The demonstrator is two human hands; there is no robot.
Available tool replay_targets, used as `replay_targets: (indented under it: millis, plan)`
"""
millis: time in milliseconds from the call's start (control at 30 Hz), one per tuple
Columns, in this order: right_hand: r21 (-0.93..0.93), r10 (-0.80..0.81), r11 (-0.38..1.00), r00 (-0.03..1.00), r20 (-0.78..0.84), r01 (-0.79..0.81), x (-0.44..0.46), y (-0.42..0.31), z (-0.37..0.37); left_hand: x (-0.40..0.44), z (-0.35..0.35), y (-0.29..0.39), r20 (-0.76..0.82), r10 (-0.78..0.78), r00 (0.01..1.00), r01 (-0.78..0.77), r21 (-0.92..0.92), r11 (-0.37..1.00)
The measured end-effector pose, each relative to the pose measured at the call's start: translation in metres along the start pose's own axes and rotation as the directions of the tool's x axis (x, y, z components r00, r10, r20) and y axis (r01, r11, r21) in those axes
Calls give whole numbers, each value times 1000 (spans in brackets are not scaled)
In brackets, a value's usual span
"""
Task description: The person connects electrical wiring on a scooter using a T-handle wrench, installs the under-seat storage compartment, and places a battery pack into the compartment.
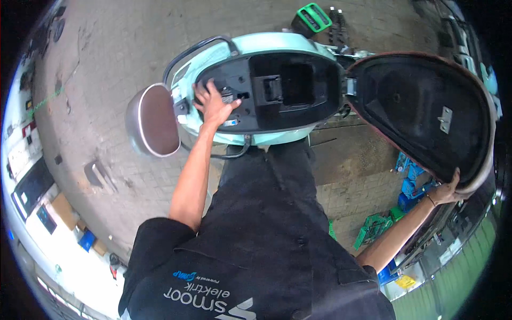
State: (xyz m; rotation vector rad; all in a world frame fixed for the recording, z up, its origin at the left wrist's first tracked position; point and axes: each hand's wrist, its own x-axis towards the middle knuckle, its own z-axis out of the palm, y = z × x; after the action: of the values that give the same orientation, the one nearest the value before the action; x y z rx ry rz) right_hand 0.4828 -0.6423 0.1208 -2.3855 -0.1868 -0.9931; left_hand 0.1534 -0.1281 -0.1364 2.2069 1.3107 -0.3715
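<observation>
A mint-green scooter stands in front of me with its black under-seat storage compartment uncovered. My left hand lies on the black panel at the compartment's left end, fingers spread, with nothing held that I can see. The scooter seat is swung up on its hinge to the right, its black underside facing me. A metal latch plate is fixed to that underside. At the seat's lower edge, my right hand grips the rim.
A brown padded backrest juts out at the scooter's left, beside a black grab rail. A green-and-black box and two springs lie beyond the scooter. Green crates and blue ones are at lower right.
</observation>
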Motion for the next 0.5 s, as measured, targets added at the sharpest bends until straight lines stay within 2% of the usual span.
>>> replay_targets:
  millis: [33,67,100,167,233,267,333,367,400,433,467,500]
  plan:
    - [176,181,968,983,2,-179,-6,-40,4,1,-4,12,-35,-10,999,9,-24,1000]
    - [130,112,986,993,-34,-106,-3,-50,0,8,8,14,-106,-4,994,2,-14,1000]
    - [79,41,996,997,-71,-36,0,-60,-5,2,9,27,-158,122,980,-119,26,992]
    - [145,-41,987,988,-151,63,7,-74,-11,-4,10,53,-233,327,916,-298,149,943]
    - [-97,-214,974,968,-128,203,16,-95,-19,4,18,68,-249,409,878,-381,154,912]
    - [-107,-213,974,968,-132,200,13,-107,-13,9,23,76,-272,473,838,-448,153,881]
    - [-18,-437,899,893,-103,438,-1,-143,17,17,30,82,-265,497,826,-468,168,868]
    - [-69,-253,963,963,93,260,-27,-158,36,23,36,79,-236,491,838,-432,261,863]
    - [109,-341,940,891,299,323,-41,-164,69,26,42,78,-208,480,852,-392,353,849]
    - [296,-410,908,770,489,296,-54,-170,102,28,45,83,-188,424,886,-331,382,863]
    - [394,-340,914,721,604,101,-85,-151,144,30,45,81,-195,444,875,-349,383,856]
    - [348,-309,934,661,684,78,-117,-127,185,29,44,79,-198,447,872,-360,357,862]
